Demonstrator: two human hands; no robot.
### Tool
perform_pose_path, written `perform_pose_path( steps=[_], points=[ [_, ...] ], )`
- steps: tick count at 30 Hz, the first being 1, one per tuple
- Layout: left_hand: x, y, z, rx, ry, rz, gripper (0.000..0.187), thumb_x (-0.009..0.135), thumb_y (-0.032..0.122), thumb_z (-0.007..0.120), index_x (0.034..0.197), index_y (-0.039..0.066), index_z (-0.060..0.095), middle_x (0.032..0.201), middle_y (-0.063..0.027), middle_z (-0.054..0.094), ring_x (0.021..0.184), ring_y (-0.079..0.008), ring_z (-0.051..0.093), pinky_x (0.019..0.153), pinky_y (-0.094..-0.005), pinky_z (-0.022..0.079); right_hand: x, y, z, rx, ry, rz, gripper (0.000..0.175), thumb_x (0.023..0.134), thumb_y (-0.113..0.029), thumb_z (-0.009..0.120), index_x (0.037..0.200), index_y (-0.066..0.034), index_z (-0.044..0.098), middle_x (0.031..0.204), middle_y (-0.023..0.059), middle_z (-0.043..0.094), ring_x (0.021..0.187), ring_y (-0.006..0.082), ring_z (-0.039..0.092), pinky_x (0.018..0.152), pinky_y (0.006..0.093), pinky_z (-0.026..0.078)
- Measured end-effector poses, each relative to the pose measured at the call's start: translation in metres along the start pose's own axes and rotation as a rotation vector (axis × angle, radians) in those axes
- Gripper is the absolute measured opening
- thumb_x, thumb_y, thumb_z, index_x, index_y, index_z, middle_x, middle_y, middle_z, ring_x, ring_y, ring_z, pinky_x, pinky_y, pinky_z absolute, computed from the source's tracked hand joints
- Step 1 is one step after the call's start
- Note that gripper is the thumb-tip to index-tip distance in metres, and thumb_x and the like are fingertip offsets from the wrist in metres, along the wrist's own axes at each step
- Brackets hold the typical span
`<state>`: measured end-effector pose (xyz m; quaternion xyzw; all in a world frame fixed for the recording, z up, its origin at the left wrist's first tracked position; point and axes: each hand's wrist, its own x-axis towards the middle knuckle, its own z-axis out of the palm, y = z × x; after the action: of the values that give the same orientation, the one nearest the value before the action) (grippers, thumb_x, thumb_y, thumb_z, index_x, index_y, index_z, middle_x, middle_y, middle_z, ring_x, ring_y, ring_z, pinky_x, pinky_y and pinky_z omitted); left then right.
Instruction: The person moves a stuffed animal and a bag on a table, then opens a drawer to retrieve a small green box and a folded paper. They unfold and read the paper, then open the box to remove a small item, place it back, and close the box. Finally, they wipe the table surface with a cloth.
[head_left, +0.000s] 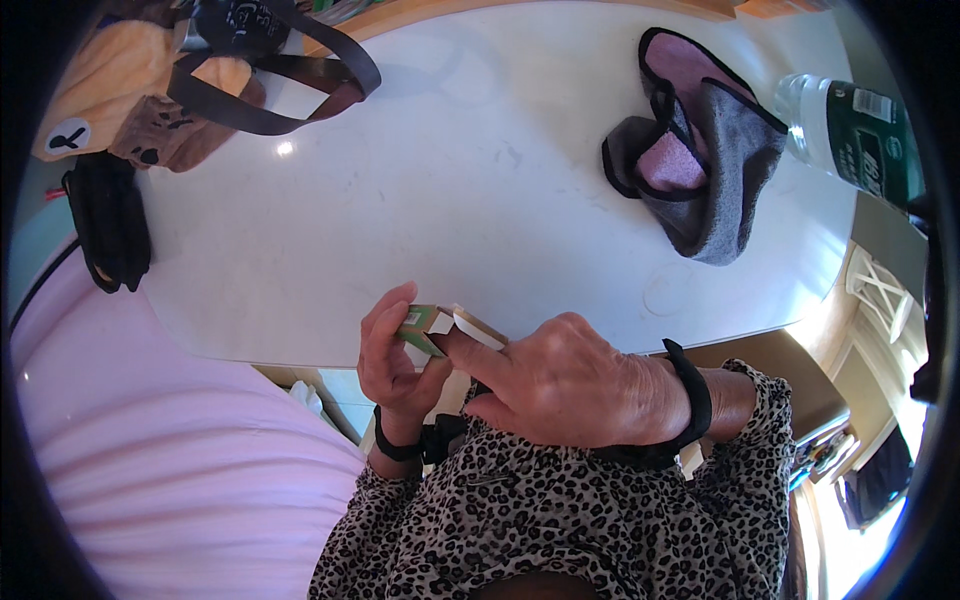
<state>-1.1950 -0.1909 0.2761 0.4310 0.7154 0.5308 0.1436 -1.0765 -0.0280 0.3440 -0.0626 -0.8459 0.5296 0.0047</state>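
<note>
Near the front edge of the white table, my left hand (396, 360) grips a small green and brown cardboard box (421, 324) between fingers and thumb. The box's end flaps stand open, showing a white inside. My right hand (559, 379) is at the open end, its index finger reaching into or against the opening; the fingertip is hidden. Whether the right hand holds anything inside the box cannot be told. Both wrists wear black straps.
A grey and pink cloth (720, 172) lies crumpled at the back right, beside a large plastic bottle (810, 127) with a green label. Back left are a dark strap (262, 120), a plush item (112, 82) and a black pouch (112, 221). The white table (390, 210) has a curved edge.
</note>
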Motion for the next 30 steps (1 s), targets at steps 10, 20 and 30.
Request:
perform_pose_path(
  steps=[10, 20, 30],
  points=[
    [0.009, 0.0, 0.006, -0.07, -0.017, -0.18, 0.06, 0.065, -0.005, 0.072, 0.121, -0.003, 0.049, 0.12, -0.0192, 0.053, 0.104, -0.025, 0.058, 0.08, -0.0301, 0.053, 0.012, 0.012, -0.001, 0.032, 0.049, 0.04, 0.054, 0.074, -0.013, 0.068, 0.121, 0.002, 0.047, 0.062, 0.011, 0.06, 0.051, 0.0296, 0.06, 0.047, 0.0363, 0.048],
    [0.02, -0.004, 0.017, -0.148, -0.008, -0.248, 0.059, 0.068, -0.001, 0.072, 0.123, -0.002, 0.049, 0.118, -0.0143, 0.055, 0.1, -0.0189, 0.059, 0.079, -0.0291, 0.052, 0.005, 0.035, -0.003, 0.318, 0.367, 0.188, 0.035, 0.079, -0.003, 0.064, 0.114, -0.0015, 0.055, 0.08, 0.0101, 0.062, 0.057, 0.02, 0.058, 0.051, 0.0291, 0.046],
    [0.044, -0.011, 0.039, 0.136, -0.022, -0.091, 0.059, 0.064, 0.001, 0.071, 0.12, 0.003, 0.051, 0.118, -0.0125, 0.056, 0.117, -0.0324, 0.048, 0.094, -0.0408, 0.04, 0.016, 0.045, 0.001, 0.117, 0.406, 0.114, 0.031, 0.079, 0.005, 0.062, 0.109, 0.0011, 0.058, 0.084, 0.0095, 0.063, 0.067, 0.0147, 0.061, 0.057, 0.0246, 0.048]
  ],
)
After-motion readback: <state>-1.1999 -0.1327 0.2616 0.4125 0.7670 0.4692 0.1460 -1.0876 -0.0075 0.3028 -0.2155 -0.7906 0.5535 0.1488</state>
